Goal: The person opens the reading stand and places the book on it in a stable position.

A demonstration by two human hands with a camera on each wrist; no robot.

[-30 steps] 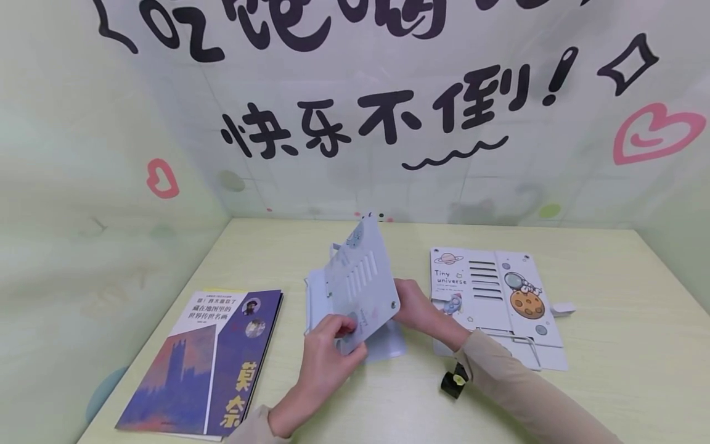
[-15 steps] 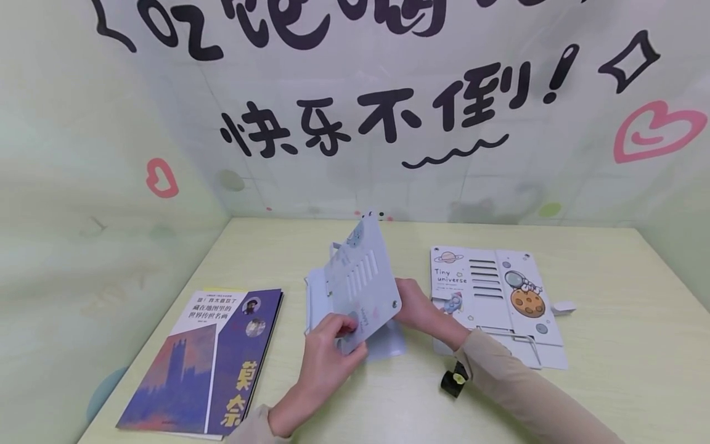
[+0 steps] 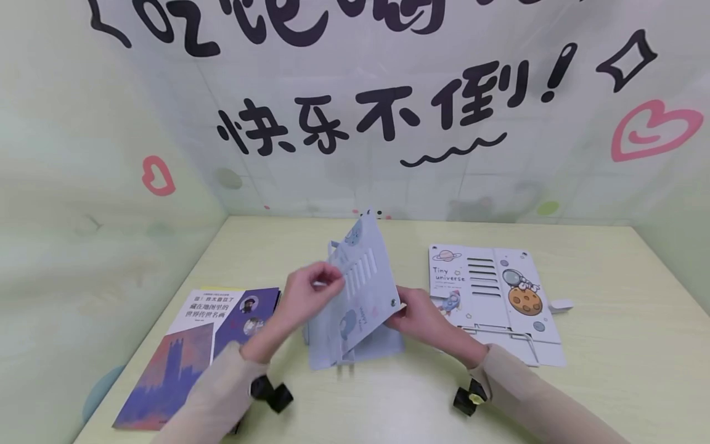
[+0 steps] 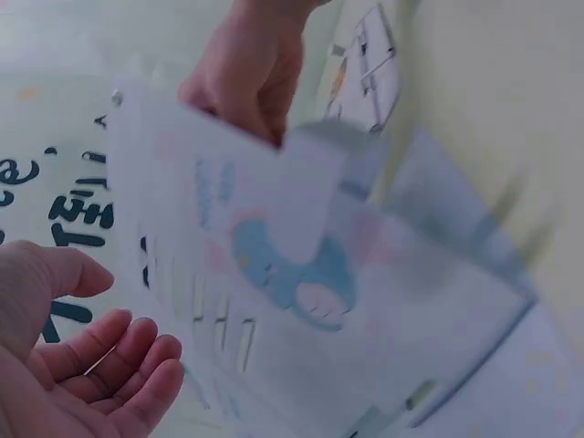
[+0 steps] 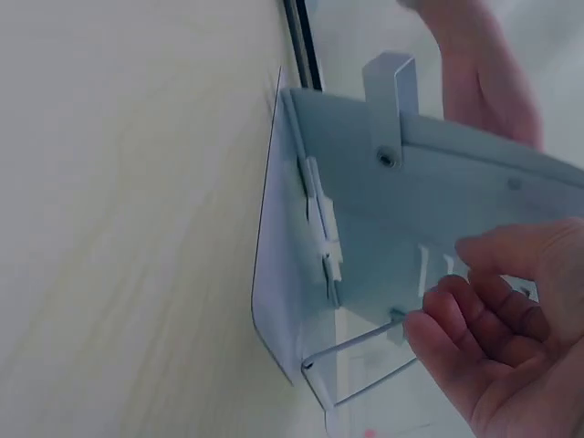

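Note:
A pale blue folding book stand (image 3: 355, 320) with a slotted panel and a cartoon print stands tilted up in the middle of the table. My left hand (image 3: 310, 293) is in front of the slots, holding nothing. In the left wrist view, its fingers (image 4: 119, 347) are loosely bent beside the panel (image 4: 283, 274). My right hand (image 3: 418, 314) is at the panel's right edge. The right wrist view shows its loosely curled fingers (image 5: 484, 319) close behind the panel's back (image 5: 365, 210), with nothing between thumb and fingers. A wire support (image 5: 360, 347) extends below the back.
A second book stand (image 3: 493, 302), white with an astronaut print, lies on the right of the table (image 3: 599, 370). Stacked books (image 3: 183, 364) lie on the left, partly covered by my left sleeve (image 3: 216, 394). Black devices (image 3: 272, 394) are on both wrists.
My left hand has let go of the panel's lower edge and moved up and left, in front of the slots. The right hand has shifted slightly down; the panel stays tilted.

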